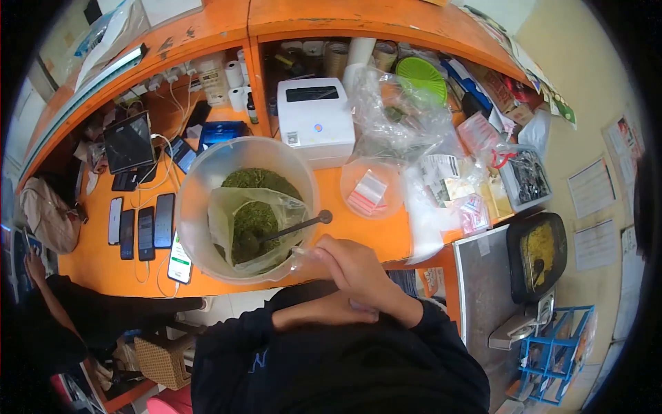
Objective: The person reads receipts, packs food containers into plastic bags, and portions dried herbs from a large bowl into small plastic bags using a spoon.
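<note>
Across the head view runs an orange wooden counter, with shelves rising behind it. Our right hand is loosely curled at the near rim of a large round translucent plastic bucket, fingertips by a wisp of clear plastic; we cannot tell whether it is pinched. Our left hand lies below, partly covered by the right one, so we cannot tell whether it grips anything.

We count one bucket, one whitish translucent bag inside it, and one dark long-handled spoon leaning in the bag. Finely chopped green material fills the bag and lies around it; the bag's wall hides some.

Five phones lie in a row left of the bucket. Behind stands one white box-shaped printer, beside crumpled clear plastic and one bright green basket. To the right rests one black tray of yellow material. Another person's hand shows at far left.
</note>
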The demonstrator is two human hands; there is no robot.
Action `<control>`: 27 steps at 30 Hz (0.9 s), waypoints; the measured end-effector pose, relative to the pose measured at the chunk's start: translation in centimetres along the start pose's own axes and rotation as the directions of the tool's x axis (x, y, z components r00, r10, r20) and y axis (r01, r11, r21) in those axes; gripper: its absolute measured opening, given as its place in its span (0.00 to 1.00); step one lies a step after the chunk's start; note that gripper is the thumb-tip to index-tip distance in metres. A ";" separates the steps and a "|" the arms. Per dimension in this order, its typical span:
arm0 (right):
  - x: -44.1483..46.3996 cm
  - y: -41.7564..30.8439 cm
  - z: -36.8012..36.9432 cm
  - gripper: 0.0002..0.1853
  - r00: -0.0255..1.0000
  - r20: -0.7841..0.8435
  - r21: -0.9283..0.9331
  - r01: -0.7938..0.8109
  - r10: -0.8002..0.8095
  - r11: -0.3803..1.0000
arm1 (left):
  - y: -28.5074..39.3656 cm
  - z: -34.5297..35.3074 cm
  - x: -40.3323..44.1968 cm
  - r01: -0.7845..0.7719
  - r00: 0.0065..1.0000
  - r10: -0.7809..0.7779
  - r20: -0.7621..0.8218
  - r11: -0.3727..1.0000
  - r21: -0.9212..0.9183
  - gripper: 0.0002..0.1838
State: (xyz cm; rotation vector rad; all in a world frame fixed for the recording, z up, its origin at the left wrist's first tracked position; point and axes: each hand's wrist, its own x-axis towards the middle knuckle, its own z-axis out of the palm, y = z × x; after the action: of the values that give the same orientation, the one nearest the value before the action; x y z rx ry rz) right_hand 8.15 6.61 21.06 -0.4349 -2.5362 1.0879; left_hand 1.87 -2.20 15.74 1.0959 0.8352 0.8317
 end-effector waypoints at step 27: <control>3.2 -5.9 -3.7 0.10 0.938 -0.343 0.447 0.212 -0.052 0.869 | 8.9 -0.8 -9.1 -0.161 0.225 0.802 -0.554 0.591 0.790 0.05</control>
State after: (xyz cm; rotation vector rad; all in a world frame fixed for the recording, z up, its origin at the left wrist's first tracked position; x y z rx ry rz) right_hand 6.01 6.35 28.47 -0.2657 -1.8954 1.4049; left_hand -4.17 -7.80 25.45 1.5241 1.7998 1.9855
